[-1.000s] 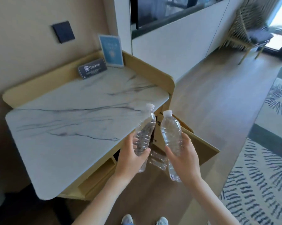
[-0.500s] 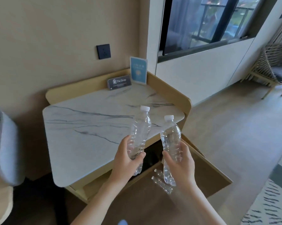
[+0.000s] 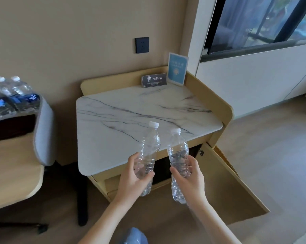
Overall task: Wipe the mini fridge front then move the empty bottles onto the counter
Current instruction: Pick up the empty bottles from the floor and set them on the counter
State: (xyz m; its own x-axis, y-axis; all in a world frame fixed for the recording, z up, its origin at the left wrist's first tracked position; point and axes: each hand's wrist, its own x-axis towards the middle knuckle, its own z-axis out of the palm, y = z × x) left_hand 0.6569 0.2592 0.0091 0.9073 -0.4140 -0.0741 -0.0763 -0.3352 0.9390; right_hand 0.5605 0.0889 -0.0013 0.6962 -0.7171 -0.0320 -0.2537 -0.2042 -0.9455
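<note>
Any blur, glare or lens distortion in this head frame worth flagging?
Head view: wide-angle bending curves the window frame and the wall edges; the packaged bottles at the left edge are soft; the marble counter is evenly lit with no harsh glare; both hands, left and right, and their bottles look reasonably sharp.

Wall socket (image 3: pixel 142 45), two signs, chair (image 3: pixel 43 131)

Each hand grips a clear bottle (image 3: pixel 148 155) above the counter (image 3: pixel 122 110).
</note>
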